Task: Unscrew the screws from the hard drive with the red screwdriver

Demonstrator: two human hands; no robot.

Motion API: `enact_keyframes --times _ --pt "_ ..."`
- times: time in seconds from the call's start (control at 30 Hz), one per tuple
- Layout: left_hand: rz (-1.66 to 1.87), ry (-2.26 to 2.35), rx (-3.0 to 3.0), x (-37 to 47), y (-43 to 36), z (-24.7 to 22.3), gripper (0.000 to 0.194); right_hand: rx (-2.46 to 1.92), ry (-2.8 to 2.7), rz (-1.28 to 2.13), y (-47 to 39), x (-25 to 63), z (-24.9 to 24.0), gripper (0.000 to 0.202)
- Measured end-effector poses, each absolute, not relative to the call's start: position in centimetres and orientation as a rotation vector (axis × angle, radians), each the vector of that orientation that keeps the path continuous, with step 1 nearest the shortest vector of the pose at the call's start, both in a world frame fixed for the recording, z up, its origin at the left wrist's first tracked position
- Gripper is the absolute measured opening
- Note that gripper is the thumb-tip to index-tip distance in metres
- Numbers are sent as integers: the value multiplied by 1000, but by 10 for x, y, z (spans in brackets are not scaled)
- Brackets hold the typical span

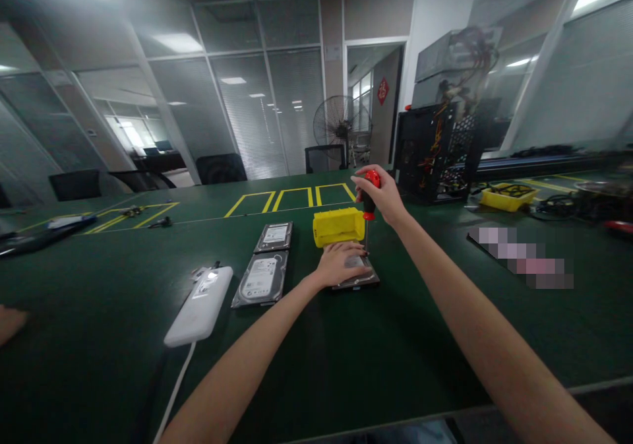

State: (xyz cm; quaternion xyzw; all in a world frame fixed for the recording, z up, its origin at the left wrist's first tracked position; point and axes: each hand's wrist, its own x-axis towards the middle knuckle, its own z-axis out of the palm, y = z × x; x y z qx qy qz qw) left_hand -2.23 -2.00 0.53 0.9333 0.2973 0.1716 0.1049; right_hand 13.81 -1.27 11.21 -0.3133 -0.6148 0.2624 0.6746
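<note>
A hard drive (357, 280) lies on the green table, partly covered by my left hand (341, 264), which rests on it with the fingers spread. My right hand (380, 194) grips a red and black screwdriver (368, 205) held upright, its shaft running down to the far right edge of that drive. Just behind the drive stands a yellow bin (338, 226). To the left, two more hard drives lie one behind the other, a nearer one (261, 278) and a farther one (274, 235).
A white power strip (200, 305) with a cable is at the left on the green table (316, 378). Another person's hand (10, 324) shows at the left edge. Back right are an open computer case (435, 154) and a yellow tray (508, 196) with cables.
</note>
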Motion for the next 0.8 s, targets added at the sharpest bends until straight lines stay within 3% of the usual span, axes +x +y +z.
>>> enact_keyframes --times 0.8 --pt "470 877 2764 -23 -21 7 55 -733 -1345 790 -17 145 119 36"
